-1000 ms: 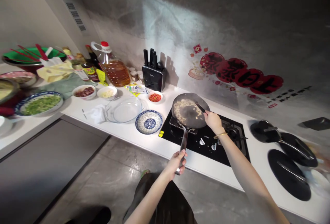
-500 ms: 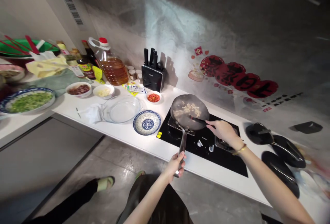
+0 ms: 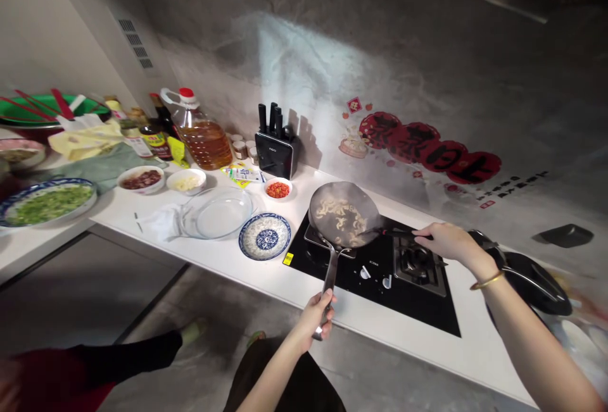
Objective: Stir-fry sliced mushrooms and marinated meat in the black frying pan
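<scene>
My left hand [image 3: 314,320] is closed round the long metal handle of a wok [image 3: 323,206], which sits over the left burner of the black gas hob [image 3: 349,279]. Pale, curled pieces of food [image 3: 339,212] are spread across the wok's bottom, and faint steam rises. In my right hand [image 3: 449,244] is the dark handle of a spatula [image 3: 396,233]. Its working end rests in the wok at the right side, partly hidden among the food. The right burner [image 3: 418,262] has nothing on it.
A blue-patterned plate [image 3: 265,237], glass dish [image 3: 216,212], bowl of chopped red chillies [image 3: 278,189] and knife block [image 3: 276,152] stand left of the hob. Further left are an oil jug [image 3: 204,140] and more bowls. Black lids [image 3: 536,282] lie right. Another person's leg [image 3: 133,355] shows below.
My right hand has moved right with the spatula, drawing its end toward the wok's right side. The food is spread differently. My left hand keeps its hold on the handle.
</scene>
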A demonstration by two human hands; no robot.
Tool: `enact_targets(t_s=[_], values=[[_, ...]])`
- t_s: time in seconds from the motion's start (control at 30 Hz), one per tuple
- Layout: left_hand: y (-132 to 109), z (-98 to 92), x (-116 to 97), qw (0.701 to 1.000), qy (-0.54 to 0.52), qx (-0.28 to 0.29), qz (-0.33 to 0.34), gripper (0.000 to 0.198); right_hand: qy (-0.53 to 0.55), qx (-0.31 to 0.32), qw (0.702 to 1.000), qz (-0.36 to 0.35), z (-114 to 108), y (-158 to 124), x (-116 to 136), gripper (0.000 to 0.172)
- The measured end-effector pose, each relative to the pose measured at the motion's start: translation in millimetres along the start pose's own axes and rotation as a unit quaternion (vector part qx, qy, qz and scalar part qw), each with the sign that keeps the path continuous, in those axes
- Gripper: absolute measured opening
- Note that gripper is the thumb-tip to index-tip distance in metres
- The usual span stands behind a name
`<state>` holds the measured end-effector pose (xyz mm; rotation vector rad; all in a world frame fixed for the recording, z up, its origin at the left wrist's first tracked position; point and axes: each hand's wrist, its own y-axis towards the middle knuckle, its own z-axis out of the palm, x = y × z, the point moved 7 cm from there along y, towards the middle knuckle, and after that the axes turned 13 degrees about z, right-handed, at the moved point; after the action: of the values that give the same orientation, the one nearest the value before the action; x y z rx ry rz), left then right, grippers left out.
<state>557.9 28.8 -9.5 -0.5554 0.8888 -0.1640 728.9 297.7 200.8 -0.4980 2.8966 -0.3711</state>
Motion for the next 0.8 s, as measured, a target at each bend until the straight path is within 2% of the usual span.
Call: enact_targets(t_s=[0.07, 0.23, 0.3, 0.37, 0.43, 0.5, 0.6, 0.7, 0.8], values=[[0.0, 0.2, -0.2, 1.0, 0.002, 0.002, 0.002, 0.052, 0.015, 0.0, 1.0, -0.003, 13.1, 6.3, 11.8, 0.031], [-0.7, 0.6, -3.4, 1.0, 0.017, 0.001, 0.004, 0.054, 0.116, -0.045, 0.991, 0.043, 52.2, 45.9, 67.2, 0.037], [-1.0, 0.5, -4.1, 1.0, 0.02, 0.002, 0.003, 0.054, 0.137, -0.044, 0.989, 0.035, 59.8, 53.0, 88.5, 0.038], [-1.2, 0.5, -4.3, 1.0, 0.018, 0.004, 0.002, 0.053, 0.134, -0.041, 0.99, -0.008, 57.2, 47.2, 102.4, 0.037], [-1.4, 0.5, -4.2, 1.0, 0.013, 0.005, 0.001, 0.052, 0.105, -0.042, 0.992, -0.058, 46.4, 30.4, 103.0, 0.036], [-1.6, 0.6, -4.1, 1.0, 0.011, 0.006, -0.001, 0.051, 0.064, -0.049, 0.993, -0.091, 31.6, 11.1, 91.2, 0.035], [-1.8, 1.1, -4.1, 1.0, 0.01, 0.007, 0.0, 0.051, 0.013, -0.063, 0.995, -0.077, 15.6, -1.1, 67.5, 0.034], [-2.0, 1.0, -3.6, 1.0, 0.008, 0.007, 0.0, 0.052, 0.004, -0.082, 0.996, -0.014, 16.6, 15.5, 61.5, 0.036], [-2.3, -0.3, -3.6, 1.0, 0.017, 0.005, 0.0, 0.053, 0.037, -0.092, 0.994, 0.039, 27.5, 41.3, 72.9, 0.038]])
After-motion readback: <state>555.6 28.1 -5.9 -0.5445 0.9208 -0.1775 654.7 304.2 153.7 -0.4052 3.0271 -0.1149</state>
